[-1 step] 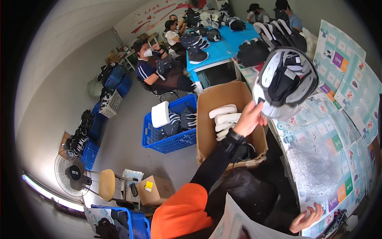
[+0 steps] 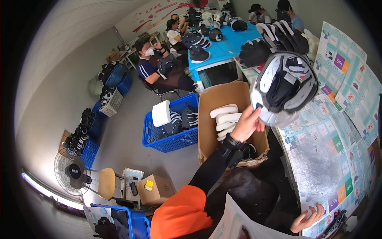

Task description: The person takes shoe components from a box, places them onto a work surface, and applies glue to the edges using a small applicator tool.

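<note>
My left hand (image 2: pixel 247 125) is closed on the near-left edge of a black and grey padded helmet liner (image 2: pixel 284 89). Its hollow inside, with grey pads and a dark mesh centre, faces me as it is held up over the edge of the worktable (image 2: pixel 318 159). At the lower right, by the table's near end, my right hand (image 2: pixel 307 218) is empty, its fingers loosely bent and apart. Below my left hand, a cardboard box (image 2: pixel 211 139) holds several white padded pieces (image 2: pixel 227 118) and something dark.
A blue crate (image 2: pixel 169 139) with dark liners and a white block stands left of the box. Several people sit around a blue-covered table (image 2: pixel 223 47) piled with liners. A fan (image 2: pixel 71 171) and a small carton (image 2: pixel 157 190) are at lower left.
The helmet liner sits slightly lower and a little more tilted in my left hand. My right hand has hardly moved.
</note>
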The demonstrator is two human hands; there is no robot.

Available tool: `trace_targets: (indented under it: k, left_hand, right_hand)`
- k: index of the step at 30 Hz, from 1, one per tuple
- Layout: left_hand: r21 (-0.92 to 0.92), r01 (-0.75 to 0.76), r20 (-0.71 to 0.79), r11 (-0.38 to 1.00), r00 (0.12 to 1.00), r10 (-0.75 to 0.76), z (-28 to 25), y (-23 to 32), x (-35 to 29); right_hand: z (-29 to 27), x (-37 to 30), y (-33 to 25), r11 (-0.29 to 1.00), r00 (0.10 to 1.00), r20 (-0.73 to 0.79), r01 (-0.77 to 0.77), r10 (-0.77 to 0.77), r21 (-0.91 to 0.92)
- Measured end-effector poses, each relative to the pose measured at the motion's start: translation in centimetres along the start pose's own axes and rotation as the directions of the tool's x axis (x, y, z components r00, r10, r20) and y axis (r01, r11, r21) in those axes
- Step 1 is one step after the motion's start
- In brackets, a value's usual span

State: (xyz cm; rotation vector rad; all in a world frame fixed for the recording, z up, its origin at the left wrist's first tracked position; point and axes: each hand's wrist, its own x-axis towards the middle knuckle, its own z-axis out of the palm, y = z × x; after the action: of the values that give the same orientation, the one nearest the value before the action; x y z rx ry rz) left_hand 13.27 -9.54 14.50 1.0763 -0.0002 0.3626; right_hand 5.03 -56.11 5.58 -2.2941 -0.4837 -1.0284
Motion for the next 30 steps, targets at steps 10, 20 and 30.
trace_targets:
  k: [10,20,30]
  left_hand:
    - [0.064,0.164,0.043,0.984,0.985,-0.167,-4.9,-1.4,-16.9]
    - [0.456,0.311,0.333,0.834,0.809,-0.484,-9.8,-5.1,-21.0]
    - [0.54,0.242,-0.008,0.806,0.959,-0.282,-13.4,-1.6,-20.7]
  right_hand:
    - [1.2,4.5,-9.7,0.684,0.961,0.175,-0.276,0.214,0.676]
    - [7.0,7.9,-15.3,0.776,0.912,0.394,-0.331,0.116,0.537]
    - [16.1,2.3,-16.5,0.74,0.682,0.729,-0.465,-0.05,0.486]
